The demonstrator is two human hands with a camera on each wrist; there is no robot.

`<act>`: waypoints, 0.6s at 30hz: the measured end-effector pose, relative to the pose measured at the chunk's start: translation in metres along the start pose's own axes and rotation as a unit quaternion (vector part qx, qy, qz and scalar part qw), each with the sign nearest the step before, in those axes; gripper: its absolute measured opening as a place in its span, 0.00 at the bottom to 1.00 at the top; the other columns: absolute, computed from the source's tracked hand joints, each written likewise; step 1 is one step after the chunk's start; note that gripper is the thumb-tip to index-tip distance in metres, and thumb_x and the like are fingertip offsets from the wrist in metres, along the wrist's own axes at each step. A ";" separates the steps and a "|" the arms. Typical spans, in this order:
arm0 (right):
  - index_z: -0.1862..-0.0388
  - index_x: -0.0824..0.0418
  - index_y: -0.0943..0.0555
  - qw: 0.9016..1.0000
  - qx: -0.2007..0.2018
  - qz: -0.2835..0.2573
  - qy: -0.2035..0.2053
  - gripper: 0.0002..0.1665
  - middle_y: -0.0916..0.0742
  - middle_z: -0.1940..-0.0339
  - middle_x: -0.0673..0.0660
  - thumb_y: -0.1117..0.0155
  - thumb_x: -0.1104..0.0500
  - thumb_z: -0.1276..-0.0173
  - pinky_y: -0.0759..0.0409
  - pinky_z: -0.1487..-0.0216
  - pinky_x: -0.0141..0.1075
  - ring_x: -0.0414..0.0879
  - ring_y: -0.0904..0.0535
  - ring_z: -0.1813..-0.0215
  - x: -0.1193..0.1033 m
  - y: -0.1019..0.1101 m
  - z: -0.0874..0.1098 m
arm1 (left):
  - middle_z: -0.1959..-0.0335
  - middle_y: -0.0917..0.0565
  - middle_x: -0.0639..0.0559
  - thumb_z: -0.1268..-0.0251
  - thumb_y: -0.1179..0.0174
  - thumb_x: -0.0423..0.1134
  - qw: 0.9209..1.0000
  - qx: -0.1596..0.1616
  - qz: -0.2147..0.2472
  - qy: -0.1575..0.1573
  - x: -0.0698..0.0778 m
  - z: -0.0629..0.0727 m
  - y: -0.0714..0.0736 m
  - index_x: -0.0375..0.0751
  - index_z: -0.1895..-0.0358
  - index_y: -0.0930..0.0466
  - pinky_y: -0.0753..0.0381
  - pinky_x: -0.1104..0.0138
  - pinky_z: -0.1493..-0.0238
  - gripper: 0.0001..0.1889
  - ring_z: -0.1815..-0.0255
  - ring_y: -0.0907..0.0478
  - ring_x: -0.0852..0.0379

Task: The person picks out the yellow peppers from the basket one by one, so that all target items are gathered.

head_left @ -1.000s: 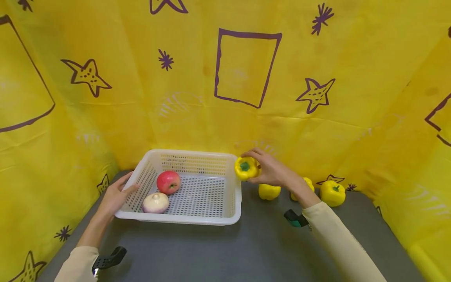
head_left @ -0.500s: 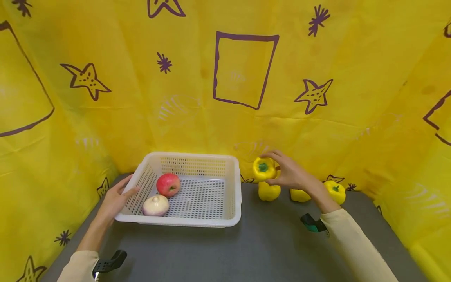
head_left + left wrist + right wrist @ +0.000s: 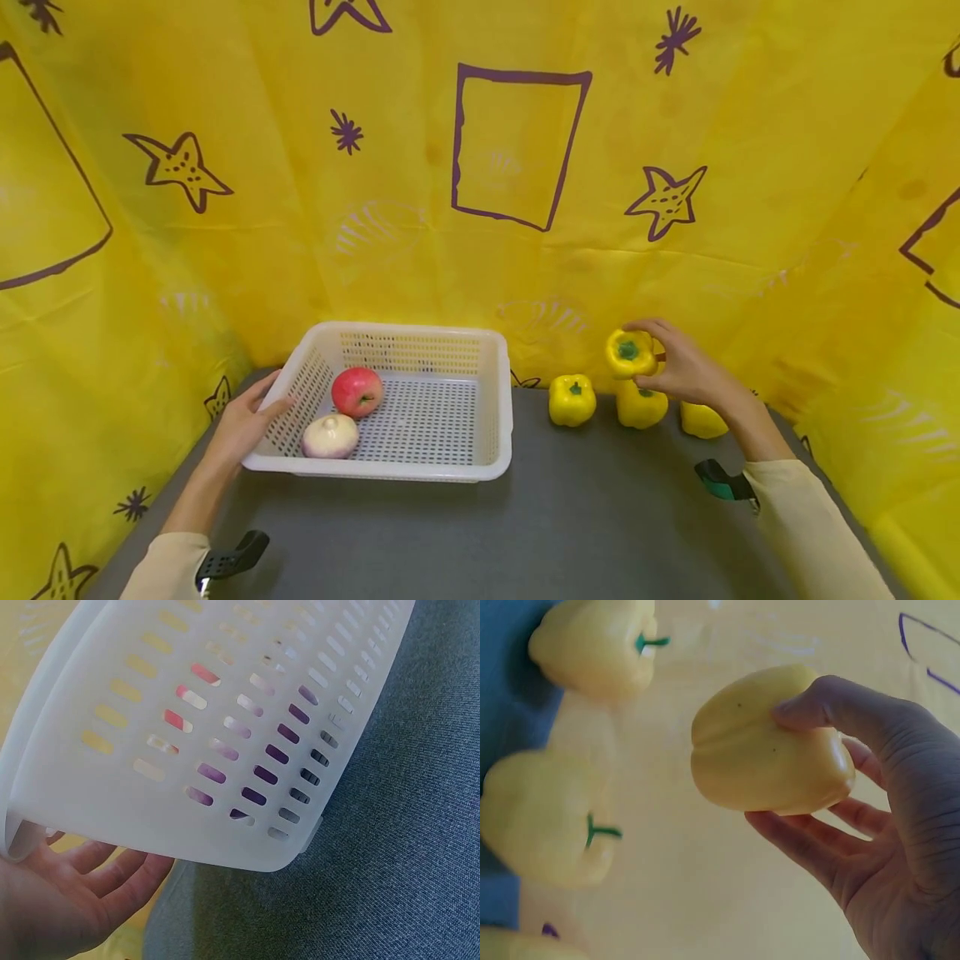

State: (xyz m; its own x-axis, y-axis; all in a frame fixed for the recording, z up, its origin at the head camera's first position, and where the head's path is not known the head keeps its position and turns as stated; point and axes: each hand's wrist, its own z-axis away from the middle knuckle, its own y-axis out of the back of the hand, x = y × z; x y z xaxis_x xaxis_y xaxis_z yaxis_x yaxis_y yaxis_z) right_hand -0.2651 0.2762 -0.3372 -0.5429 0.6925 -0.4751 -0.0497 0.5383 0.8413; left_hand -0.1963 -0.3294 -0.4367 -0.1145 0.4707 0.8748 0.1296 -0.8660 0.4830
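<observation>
A yellow bell pepper (image 3: 628,356) with a green stem is held up by my right hand (image 3: 688,371), thumb on one side and fingers on the other. It hangs above a row of yellow bell peppers on the table: a left one (image 3: 572,402), a middle one (image 3: 641,407) and a right one (image 3: 703,421), partly covered by the hand. At the left, my left hand (image 3: 242,427) grips the rim of a white plastic basket (image 3: 397,472). Inside lie a red apple (image 3: 357,392) and a white-and-purple, onion-shaped vegetable (image 3: 330,437), both towards the left end.
Everything stands on a dark grey table (image 3: 525,525). A yellow cloth (image 3: 390,275) with purple drawings hangs close behind the basket and the peppers, and along both sides. Each wrist wears a black camera mount, such as the left mount (image 3: 234,560).
My right hand has carried the held pepper to the right, from beside the basket's right rim to above the middle pepper. My left hand and the basket have stayed in place.
</observation>
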 end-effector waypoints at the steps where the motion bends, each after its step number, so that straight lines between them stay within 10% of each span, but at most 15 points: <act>1: 0.35 0.66 0.31 1.000 0.004 -0.002 0.000 0.43 0.26 0.39 0.66 0.25 0.71 0.51 0.23 0.49 0.62 0.62 0.29 0.41 0.003 0.001 0.003 | 0.40 0.26 0.25 0.27 0.47 0.52 1.000 -0.002 0.002 0.000 0.000 0.000 0.001 0.44 0.22 0.50 0.16 0.59 0.65 0.37 0.59 0.15 0.45; 8: 0.39 0.69 0.28 0.998 0.062 0.022 0.013 0.42 0.24 0.44 0.68 0.21 0.71 0.56 0.18 0.56 0.51 0.58 0.27 0.49 0.027 0.017 0.029 | 0.40 0.27 0.25 0.27 0.46 0.51 1.000 -0.006 0.013 -0.006 0.000 -0.001 0.001 0.44 0.22 0.50 0.16 0.60 0.66 0.37 0.59 0.15 0.45; 15: 0.38 0.73 0.30 0.996 0.084 0.029 -0.030 0.42 0.26 0.44 0.73 0.24 0.74 0.54 0.24 0.67 0.23 0.30 0.29 0.56 0.057 0.045 0.059 | 0.39 0.27 0.25 0.27 0.47 0.52 1.000 -0.004 0.007 -0.005 -0.001 -0.002 0.001 0.44 0.22 0.50 0.16 0.61 0.66 0.37 0.58 0.15 0.46; 18: 0.37 0.72 0.31 0.993 0.089 0.039 -0.067 0.41 0.27 0.43 0.75 0.25 0.71 0.50 0.23 0.68 0.31 0.45 0.23 0.54 0.067 0.058 0.072 | 0.39 0.27 0.25 0.27 0.47 0.51 1.000 -0.003 0.006 -0.008 0.000 -0.003 0.002 0.44 0.22 0.50 0.16 0.61 0.66 0.37 0.58 0.15 0.46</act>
State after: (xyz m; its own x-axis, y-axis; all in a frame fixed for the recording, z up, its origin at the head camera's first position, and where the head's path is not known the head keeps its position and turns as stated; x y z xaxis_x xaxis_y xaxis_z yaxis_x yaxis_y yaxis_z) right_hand -0.2443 0.3884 -0.3384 -0.4222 0.7869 -0.4501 0.1442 0.5485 0.8237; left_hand -0.1989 -0.3314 -0.4364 -0.0971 0.4637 0.8807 0.1242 -0.8723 0.4730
